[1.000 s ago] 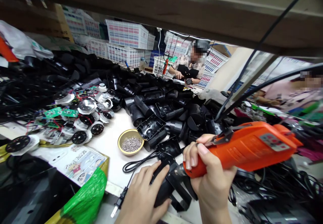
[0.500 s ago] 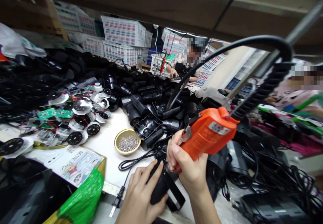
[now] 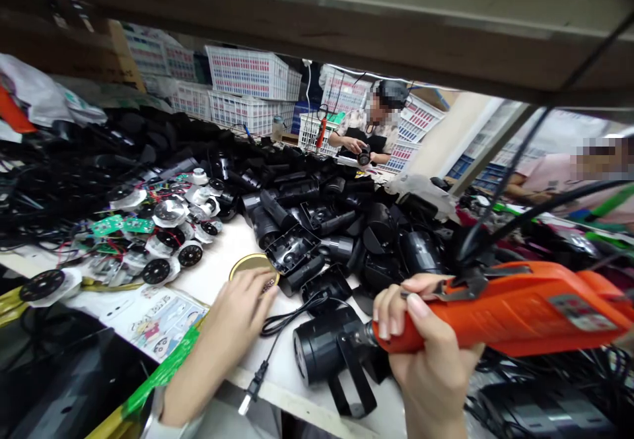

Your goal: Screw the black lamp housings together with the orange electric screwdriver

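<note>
My right hand grips an orange electric screwdriver, held almost level. Its bit end meets a black cylindrical housing with a U-shaped bracket, lying on its side on the white table. Over at the yellow-rimmed bowl, my left hand dips its bent fingers among small silver screws. Its fingertips are mostly hidden, so what they pinch does not show. Between the hands runs a black cord with a plug.
Black plastic housings are heaped behind the bowl. Round parts with wires and green boards lie to the left. A beam crosses overhead. Across the table a person handles a black part; another person sits at right.
My left hand has left the black housing and moved up and left into the screw bowl. The screwdriver has swung down to nearly level, rightward. The housing now lies turned on its side.
</note>
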Tool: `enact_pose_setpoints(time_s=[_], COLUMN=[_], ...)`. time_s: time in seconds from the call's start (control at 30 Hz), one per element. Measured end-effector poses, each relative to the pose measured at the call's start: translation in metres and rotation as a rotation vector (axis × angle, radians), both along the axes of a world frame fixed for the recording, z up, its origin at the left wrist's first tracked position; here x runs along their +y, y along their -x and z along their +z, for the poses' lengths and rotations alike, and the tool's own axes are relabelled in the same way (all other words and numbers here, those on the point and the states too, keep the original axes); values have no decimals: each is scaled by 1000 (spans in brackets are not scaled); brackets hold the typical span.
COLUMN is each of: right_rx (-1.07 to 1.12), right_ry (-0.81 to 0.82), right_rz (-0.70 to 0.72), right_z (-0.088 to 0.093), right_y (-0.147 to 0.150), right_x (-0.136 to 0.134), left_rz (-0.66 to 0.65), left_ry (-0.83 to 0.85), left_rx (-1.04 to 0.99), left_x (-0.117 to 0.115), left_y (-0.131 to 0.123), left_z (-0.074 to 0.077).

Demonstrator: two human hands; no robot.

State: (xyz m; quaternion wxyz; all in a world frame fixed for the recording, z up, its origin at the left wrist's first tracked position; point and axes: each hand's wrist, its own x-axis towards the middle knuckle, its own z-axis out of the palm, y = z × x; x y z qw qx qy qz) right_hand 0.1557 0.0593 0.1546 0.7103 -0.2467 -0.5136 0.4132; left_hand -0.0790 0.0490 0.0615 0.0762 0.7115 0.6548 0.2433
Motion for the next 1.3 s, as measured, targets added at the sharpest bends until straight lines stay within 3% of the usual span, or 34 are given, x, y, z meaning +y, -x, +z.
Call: enact_pose_setpoints(time_s=[0.17,0.4,0.87,0.97,1.17,1.3], right_rx=[-37,-93,9,35,86,98], right_ry=[0,-2,-30,-35,5,-9], right_rz=[19,17,59,61,71,101], right_z=[-4,2,0,-1,-4,-3], right_y=[1,1,-12,-12,-7,0], right_x=[2,-6,-5,-5,-9,-15], left_rz=[23,16,70,6,-396,-444], left_ry=[118,165,32,-22,-204,-245], left_rx=[72,66,-39,-87,-430,-507], left_x=[34,50,34,17,-25,-32], left_y=[13,8,10,-3,-40,-57], left_z=[6,5,15,9,-13,-23])
